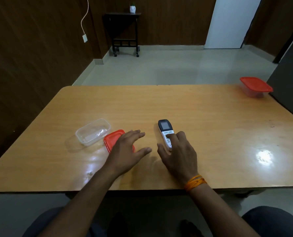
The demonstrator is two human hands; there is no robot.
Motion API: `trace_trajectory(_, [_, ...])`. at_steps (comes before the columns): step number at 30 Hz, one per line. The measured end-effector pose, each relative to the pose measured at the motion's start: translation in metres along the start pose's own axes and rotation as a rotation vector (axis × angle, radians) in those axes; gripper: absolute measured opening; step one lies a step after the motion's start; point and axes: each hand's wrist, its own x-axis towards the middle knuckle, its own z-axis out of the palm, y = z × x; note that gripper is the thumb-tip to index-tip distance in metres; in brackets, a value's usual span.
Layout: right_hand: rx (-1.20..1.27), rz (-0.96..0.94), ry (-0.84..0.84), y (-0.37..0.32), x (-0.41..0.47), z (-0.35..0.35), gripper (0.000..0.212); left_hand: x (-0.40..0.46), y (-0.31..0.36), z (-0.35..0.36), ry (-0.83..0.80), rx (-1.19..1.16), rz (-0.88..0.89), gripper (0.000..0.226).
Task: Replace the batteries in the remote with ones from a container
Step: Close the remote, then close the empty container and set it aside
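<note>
A white remote with a dark screen end lies face up near the middle of the wooden table. My right hand rests on its near half, fingers over the buttons and thumb spread to the left. My left hand hovers flat with fingers apart, partly over a red lid that lies on the table. Left of the lid stands a clear plastic container without its lid; I cannot make out any batteries in it.
A second clear container with a red lid stands at the table's far right corner. Behind the table are a tiled floor, a small dark side table on wheels with a little pot, and a white door.
</note>
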Motion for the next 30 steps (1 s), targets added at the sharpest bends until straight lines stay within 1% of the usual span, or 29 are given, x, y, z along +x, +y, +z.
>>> trace_trajectory(2, [0.039,-0.063,-0.011,-0.012,-0.003,0.003,0.038,-0.01,-0.004,-0.015,0.082,-0.064,-0.086,0.049])
trace_trajectory(4, [0.079,-0.08,-0.049,-0.025,-0.003,0.009,0.039,-0.018,-0.013,-0.03,0.148,-0.096,-0.244,0.034])
trace_trajectory(6, [0.117,-0.067,-0.105,-0.037,-0.002,0.019,0.039,-0.021,-0.025,-0.038,0.185,-0.066,-0.392,0.032])
trace_trajectory(8, [0.137,-0.027,-0.195,-0.05,0.004,0.029,0.044,-0.024,-0.033,-0.043,0.188,-0.002,-0.48,0.037])
trace_trajectory(11, [0.114,0.026,-0.318,-0.071,0.017,0.043,0.049,-0.026,-0.036,-0.043,0.174,0.083,-0.53,0.048])
trace_trajectory(13, [0.09,0.072,-0.344,-0.085,0.024,0.051,0.046,-0.024,-0.036,-0.043,0.173,0.077,-0.533,0.048])
trace_trajectory(16, [0.119,0.212,-0.374,-0.097,0.034,0.059,0.043,-0.021,-0.037,-0.042,0.141,-0.009,-0.534,0.05])
trace_trajectory(19, [0.218,0.362,-0.403,-0.099,0.041,0.062,0.04,-0.018,-0.042,-0.044,0.139,-0.089,-0.568,0.048])
trace_trajectory(23, [0.354,0.482,-0.491,-0.095,0.045,0.063,0.025,-0.016,-0.046,-0.042,0.116,-0.3,-0.619,0.049])
trace_trajectory(24, [0.386,0.473,-0.491,-0.094,0.043,0.063,0.025,-0.014,-0.045,-0.042,0.121,-0.355,-0.625,0.047])
trace_trajectory(25, [0.408,0.429,-0.45,-0.094,0.041,0.062,0.025,-0.011,-0.045,-0.042,0.137,-0.423,-0.633,0.045])
trace_trajectory(26, [0.424,0.362,-0.378,-0.095,0.037,0.059,0.023,-0.008,-0.043,-0.044,0.162,-0.513,-0.645,0.046])
trace_trajectory(28, [0.452,0.205,-0.231,-0.099,0.03,0.05,0.016,-0.001,-0.038,-0.051,0.236,-0.718,-0.676,0.057])
trace_trajectory(30, [0.448,0.052,-0.158,-0.104,0.027,0.044,0.013,0.004,-0.034,-0.063,0.327,-0.867,-0.708,0.061])
